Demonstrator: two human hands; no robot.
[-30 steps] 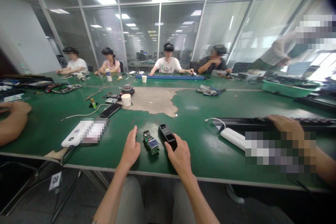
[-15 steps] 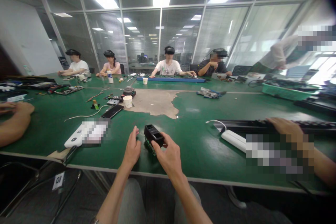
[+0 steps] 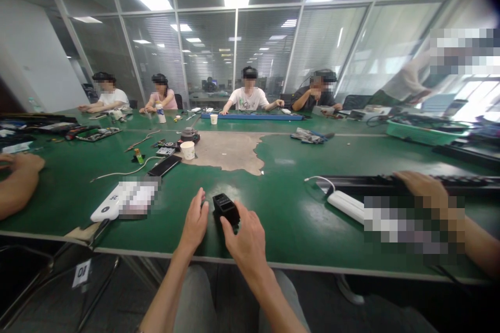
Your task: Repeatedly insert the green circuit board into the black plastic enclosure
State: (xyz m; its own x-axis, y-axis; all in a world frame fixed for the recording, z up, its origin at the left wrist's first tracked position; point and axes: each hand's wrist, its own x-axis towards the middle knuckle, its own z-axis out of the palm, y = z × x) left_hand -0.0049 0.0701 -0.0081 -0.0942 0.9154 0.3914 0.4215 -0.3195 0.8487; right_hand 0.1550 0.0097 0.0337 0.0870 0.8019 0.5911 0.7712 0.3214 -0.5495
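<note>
My right hand (image 3: pixel 250 234) grips a small black box-shaped device (image 3: pixel 225 206), thumb on the near side and fingers on the right. The device sits low at the table's near edge, its top face showing small rectangular panels. A bit of what looks like a green circuit board peeks out by my fingertips; most of it is hidden. My left hand (image 3: pixel 195 222) is held upright just left of the device, fingers extended and apart from it, with nothing in it.
Left on the green table (image 3: pixel 289 208) lie a white power bank (image 3: pixel 107 207), a phone (image 3: pixel 164 165) and a paper cup (image 3: pixel 188 150). To the right are another white device (image 3: pixel 346 206) and a co-worker's hand (image 3: pixel 424 187) on a long black part. Several people sit opposite.
The device has tipped and turned in my right hand, so the green board beneath it shows less. My left hand stays open beside it. The view has shifted slightly.
</note>
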